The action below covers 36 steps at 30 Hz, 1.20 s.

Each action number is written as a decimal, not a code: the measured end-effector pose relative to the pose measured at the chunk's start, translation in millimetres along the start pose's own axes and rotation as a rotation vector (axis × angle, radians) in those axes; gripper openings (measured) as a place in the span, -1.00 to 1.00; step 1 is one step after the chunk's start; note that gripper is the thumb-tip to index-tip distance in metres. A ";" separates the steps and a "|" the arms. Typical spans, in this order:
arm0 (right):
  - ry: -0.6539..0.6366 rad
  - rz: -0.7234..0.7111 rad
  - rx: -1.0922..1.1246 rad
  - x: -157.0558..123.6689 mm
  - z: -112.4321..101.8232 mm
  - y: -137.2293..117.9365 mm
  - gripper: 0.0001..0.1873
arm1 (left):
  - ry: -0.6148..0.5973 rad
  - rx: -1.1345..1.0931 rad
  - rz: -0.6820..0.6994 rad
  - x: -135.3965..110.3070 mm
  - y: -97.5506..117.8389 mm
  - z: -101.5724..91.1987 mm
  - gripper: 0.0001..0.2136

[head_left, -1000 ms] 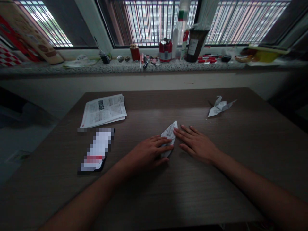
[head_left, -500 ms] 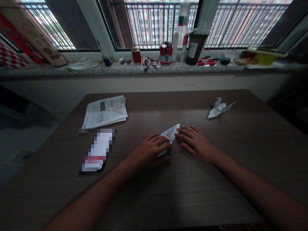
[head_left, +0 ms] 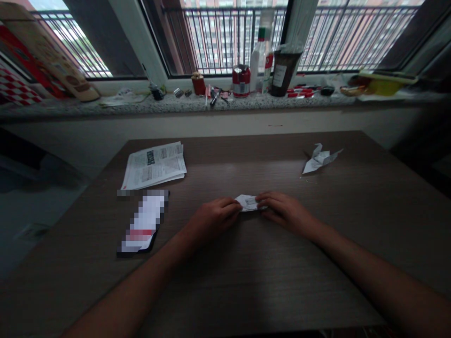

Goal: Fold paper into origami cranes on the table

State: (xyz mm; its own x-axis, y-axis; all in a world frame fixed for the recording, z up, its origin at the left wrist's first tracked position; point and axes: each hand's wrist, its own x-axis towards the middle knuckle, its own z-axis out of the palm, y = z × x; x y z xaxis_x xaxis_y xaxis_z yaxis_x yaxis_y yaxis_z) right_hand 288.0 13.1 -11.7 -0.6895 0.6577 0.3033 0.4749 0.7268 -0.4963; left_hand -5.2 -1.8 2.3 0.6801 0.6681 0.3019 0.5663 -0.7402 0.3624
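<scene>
A small folded piece of printed paper (head_left: 248,203) lies crosswise between my two hands, low over the middle of the table. My left hand (head_left: 220,213) grips its left end, fingers closed and the tips partly hidden. On the other end, my right hand (head_left: 283,209) has its fingers bent around the paper, covering that corner. Farther back on the right stands a folded paper crane (head_left: 319,158), apart from both hands.
The brown table (head_left: 211,281) carries folded newspaper sheets (head_left: 155,164) and a phone (head_left: 144,223) with a blurred screen at left. Behind, the stone windowsill (head_left: 141,108) holds a red can (head_left: 241,80), a bottle (head_left: 258,61), a dark cup (head_left: 282,72) and small clutter.
The folded paper has turned from a slant to nearly level across the table. My left hand has shifted to its left end, and my right hand now covers its right end.
</scene>
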 end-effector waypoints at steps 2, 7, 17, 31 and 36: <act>0.033 0.012 0.013 0.8 -0.8 -0.7 -0.81 | 0.039 -0.018 -0.010 0.9 0.3 -0.2 -0.84; 0.162 0.134 0.063 0.4 -4.4 -11.7 -0.84 | 0.250 -0.093 -0.047 4.2 5.5 -1.3 -0.87; 0.271 0.334 0.166 4.6 -1.6 -16.9 -0.84 | 0.309 0.092 0.007 5.4 5.1 -2.3 -0.81; 0.128 0.111 -0.112 0.7 2.2 -2.1 -0.68 | -0.152 0.183 0.034 3.7 17.1 1.0 -0.63; 0.043 0.012 -0.149 2.3 -1.7 -5.1 -0.69 | -0.146 0.238 0.005 3.0 17.8 -2.0 -0.60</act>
State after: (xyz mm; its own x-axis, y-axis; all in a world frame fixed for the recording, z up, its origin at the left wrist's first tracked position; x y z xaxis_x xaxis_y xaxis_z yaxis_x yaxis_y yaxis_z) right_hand 285.0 11.3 -7.1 -0.6606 0.6724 0.3340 0.5614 0.7378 -0.3749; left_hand 6.0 -12.8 11.4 0.7335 0.6590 0.1664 0.6443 -0.7521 0.1386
